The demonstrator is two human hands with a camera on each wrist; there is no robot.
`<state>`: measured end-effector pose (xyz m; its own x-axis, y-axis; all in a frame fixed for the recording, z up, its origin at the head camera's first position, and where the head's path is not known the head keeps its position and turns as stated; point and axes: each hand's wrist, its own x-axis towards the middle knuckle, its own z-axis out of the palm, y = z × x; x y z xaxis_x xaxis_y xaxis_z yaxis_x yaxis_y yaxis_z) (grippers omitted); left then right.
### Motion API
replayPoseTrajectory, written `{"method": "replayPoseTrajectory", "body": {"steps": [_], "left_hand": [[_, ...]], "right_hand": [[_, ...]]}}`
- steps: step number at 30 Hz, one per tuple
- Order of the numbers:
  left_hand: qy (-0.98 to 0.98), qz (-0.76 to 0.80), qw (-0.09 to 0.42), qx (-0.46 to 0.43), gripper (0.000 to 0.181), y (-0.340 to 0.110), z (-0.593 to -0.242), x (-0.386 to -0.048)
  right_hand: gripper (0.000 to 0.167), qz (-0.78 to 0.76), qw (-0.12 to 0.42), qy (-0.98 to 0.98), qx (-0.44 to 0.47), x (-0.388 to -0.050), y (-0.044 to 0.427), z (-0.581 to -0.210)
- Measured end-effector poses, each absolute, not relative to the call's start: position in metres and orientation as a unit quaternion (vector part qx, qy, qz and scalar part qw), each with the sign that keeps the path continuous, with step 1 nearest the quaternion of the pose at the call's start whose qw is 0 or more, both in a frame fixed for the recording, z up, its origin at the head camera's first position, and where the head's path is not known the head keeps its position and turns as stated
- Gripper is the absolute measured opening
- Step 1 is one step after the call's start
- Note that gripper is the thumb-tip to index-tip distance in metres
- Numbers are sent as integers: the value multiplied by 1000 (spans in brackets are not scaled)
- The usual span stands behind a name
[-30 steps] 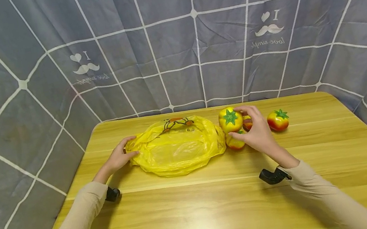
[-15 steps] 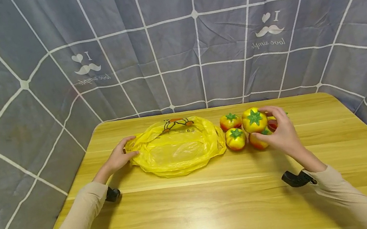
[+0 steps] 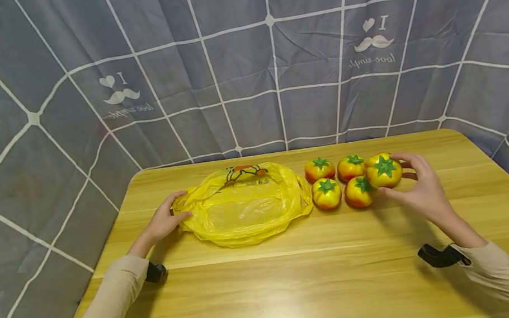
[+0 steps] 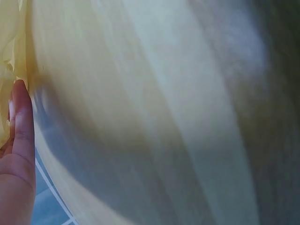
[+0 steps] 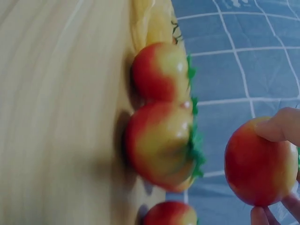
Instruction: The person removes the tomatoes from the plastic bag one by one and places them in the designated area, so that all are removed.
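Observation:
A yellow plastic bag [image 3: 243, 212] lies on the table with its mouth spread wide. At its left end my left hand [image 3: 159, 221] grips the edge, fingers and thumb on either side; in the left wrist view one finger [image 4: 22, 126] runs along the plastic. To the right, my right hand [image 3: 422, 183] holds a yellow-red tomato [image 3: 383, 172] with a green star-shaped calyx, raised above the table. Several like it rest beside the bag, among them a front tomato [image 3: 327, 195] and a back one [image 3: 351, 168]. Below the held one, another tomato [image 5: 169, 214] shows only in the right wrist view.
The wooden table [image 3: 278, 291] ends at a grey curtain [image 3: 239, 71] with white lines, which hangs along the back and both sides. The nearest tomatoes almost touch the bag's right end.
My right hand has carried the held tomato to the right, past the tomatoes beside the bag, uncovering those it hid. The left hand stays at the bag's left edge.

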<state>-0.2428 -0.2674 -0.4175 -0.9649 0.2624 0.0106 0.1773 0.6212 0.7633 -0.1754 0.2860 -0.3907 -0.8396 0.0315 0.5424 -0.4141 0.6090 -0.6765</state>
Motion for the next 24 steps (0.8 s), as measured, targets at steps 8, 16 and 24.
{"method": "replayPoseTrajectory", "body": {"steps": [8, 16, 24], "left_hand": [[898, 422, 47, 120, 59, -269, -420, -243], [895, 428, 38, 118, 55, -270, -420, -240], [897, 425, 42, 113, 54, -268, -417, -237]], "right_hand": [[69, 417, 244, -869, 106, -169, 308, -403], [64, 377, 194, -900, 105, -165, 328, -417], [65, 401, 163, -894, 118, -170, 336, -435]]}}
